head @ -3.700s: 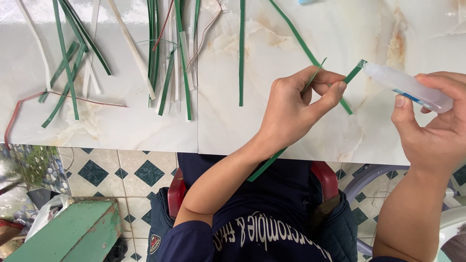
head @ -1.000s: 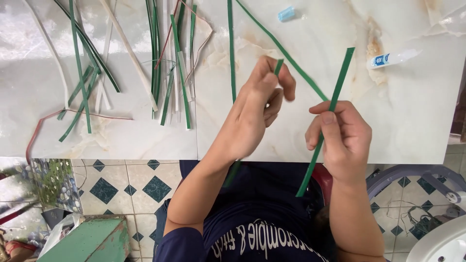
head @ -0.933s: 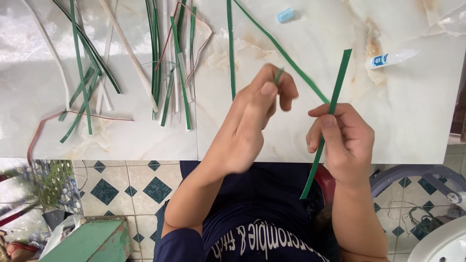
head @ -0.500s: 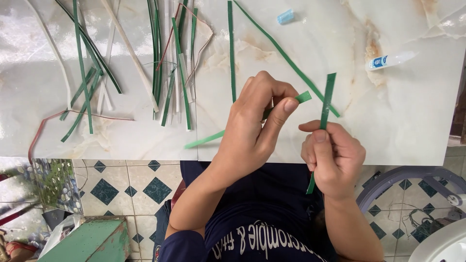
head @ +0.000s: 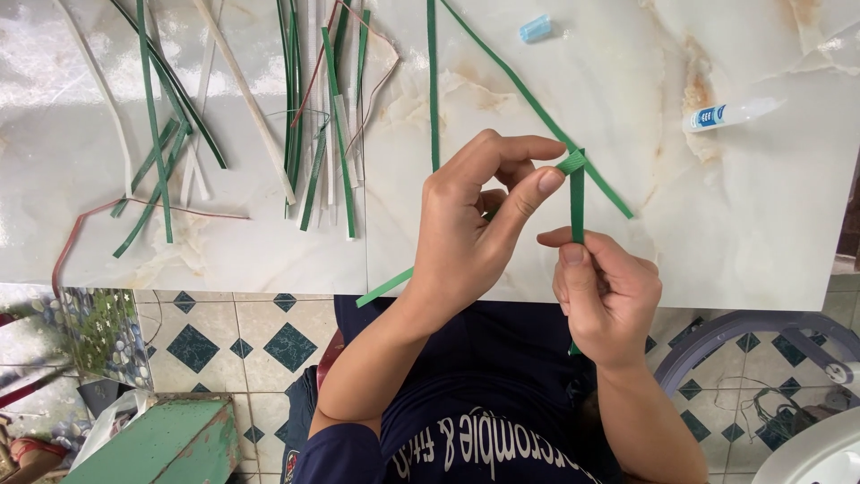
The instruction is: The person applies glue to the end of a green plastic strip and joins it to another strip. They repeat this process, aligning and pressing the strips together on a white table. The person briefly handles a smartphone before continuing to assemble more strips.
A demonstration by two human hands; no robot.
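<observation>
I am mid-fold on the green strip (head: 576,193) above the desk's (head: 735,233) near edge: my left hand (head: 475,229) pinches its bent top, my right hand (head: 602,291) grips it below, and next needs a firm crease.

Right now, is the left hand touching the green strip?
Touching: the head view shows the left hand with its fingertips pinching the green strip at its fold.
</observation>
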